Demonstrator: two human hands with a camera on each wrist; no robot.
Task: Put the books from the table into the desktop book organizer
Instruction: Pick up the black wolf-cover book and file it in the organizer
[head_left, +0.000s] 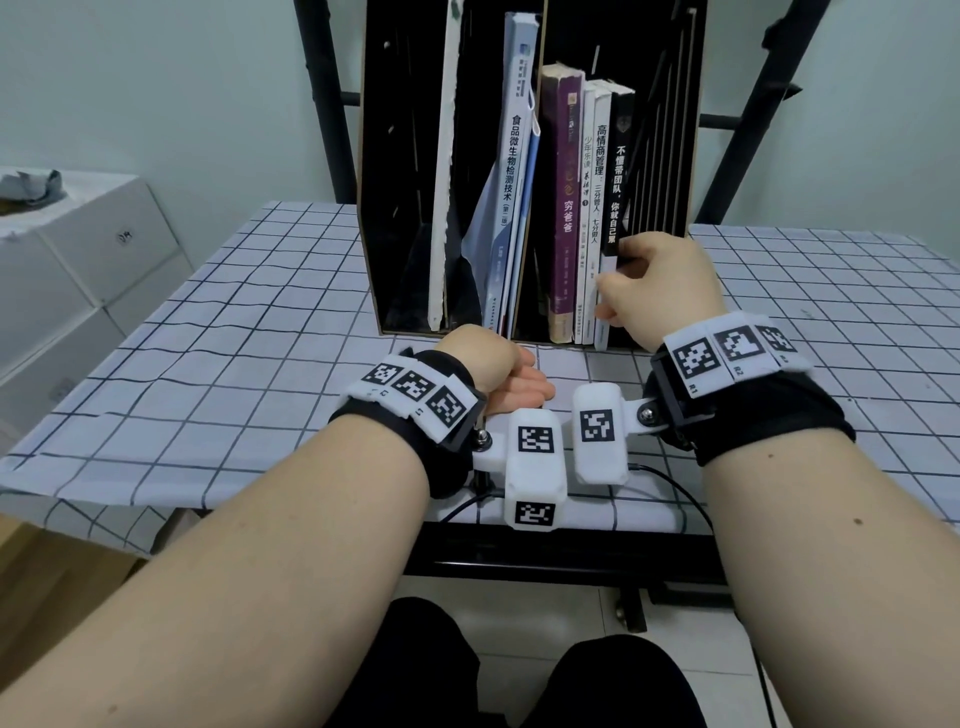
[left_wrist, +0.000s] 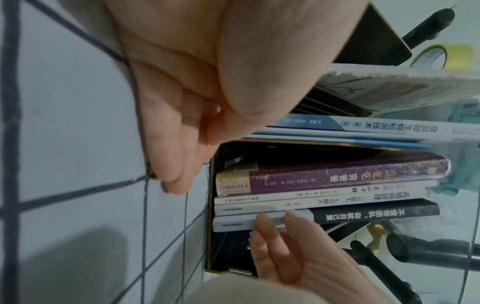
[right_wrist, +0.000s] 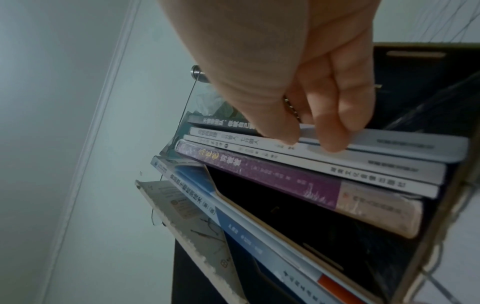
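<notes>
Resting nearest on the checked tablecloth (head_left: 249, 332), the left hand (head_left: 498, 374) lies just in front of the organizer, fingers loose and straight, holding nothing. Beyond it and to the right, the right hand (head_left: 654, 286) has its fingertips (right_wrist: 335, 142) curled onto the spine of the black-spined book (head_left: 621, 171), the rightmost volume in the right compartment; thumb position cannot be told. That book stands upright beside two white-spined books (head_left: 597, 208) and a purple book (head_left: 563, 208). In the left compartment of the black desktop book organizer (head_left: 405, 156) a blue-and-white textbook (head_left: 511, 171) leans against the divider, with a thin white booklet (head_left: 441, 182) further left.

Assessment: no book is visible lying on the table, so the task appears nearly complete; only seating the last book seems outstanding.

Left of the table stands a white cabinet (head_left: 78, 260). At the far side, a black metal frame (head_left: 748, 104) rises against a pale wall (head_left: 182, 78).
</notes>
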